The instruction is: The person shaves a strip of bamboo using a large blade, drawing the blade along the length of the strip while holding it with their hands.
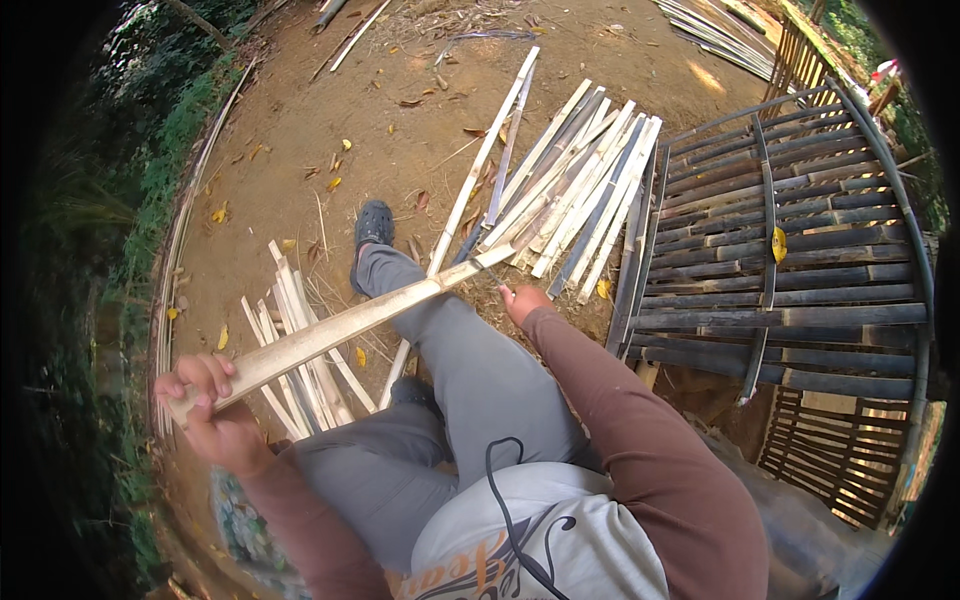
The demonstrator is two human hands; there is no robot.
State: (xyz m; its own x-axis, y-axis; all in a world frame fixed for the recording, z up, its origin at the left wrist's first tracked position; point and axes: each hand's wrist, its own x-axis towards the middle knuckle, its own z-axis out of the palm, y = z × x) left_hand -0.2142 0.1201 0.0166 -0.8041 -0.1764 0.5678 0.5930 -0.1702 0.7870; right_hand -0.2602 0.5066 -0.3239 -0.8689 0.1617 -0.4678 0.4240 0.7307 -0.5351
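Observation:
A long pale split-bamboo slat (340,330) slants up to the right across my legs. My left hand (215,410) is closed around its near end, fingers over the top. Beside its far end my right hand (525,303) is closed, seemingly on a knife (489,266); little more than a thin dark blade shows against the slat, and the handle is hidden in my fist. One pile of bamboo slats (590,180) lies ahead on the ground, pale and dark faces mixed. A smaller bundle of pale slats (300,350) lies under the held piece, to the left.
On the right stands a dark bamboo rack (790,270) of parallel poles. Long bamboo strips (715,35) lie at the far right. Dry leaves dot the dirt ground (270,150), and green plants (170,160) border the left side.

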